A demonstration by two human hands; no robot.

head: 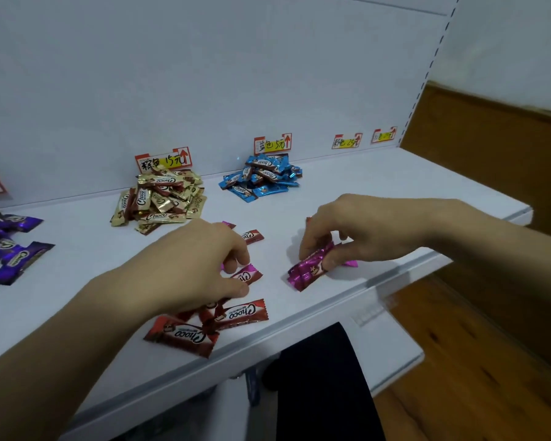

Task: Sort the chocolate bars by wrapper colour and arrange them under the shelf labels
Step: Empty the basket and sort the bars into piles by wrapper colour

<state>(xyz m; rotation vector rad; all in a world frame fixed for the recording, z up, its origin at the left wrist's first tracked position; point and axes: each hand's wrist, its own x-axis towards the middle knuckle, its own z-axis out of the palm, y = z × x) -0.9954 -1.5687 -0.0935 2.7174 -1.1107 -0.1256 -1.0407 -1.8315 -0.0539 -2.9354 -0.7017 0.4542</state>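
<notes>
On the white shelf [379,198], the right hand [357,230] has its grip pinched across the middle of a small stack of magenta foil-wrapped chocolate bars [306,268], and the left hand [198,259] pinches one loose magenta bar [250,275]; light and slippery, they are probably best held mid-body, not by the flimsy crimped ends.

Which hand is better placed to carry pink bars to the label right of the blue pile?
Right, probably. The right hand grips a bundle of pink bars and is nearer that label; the left hand sits farther left, over loose bars.
</notes>
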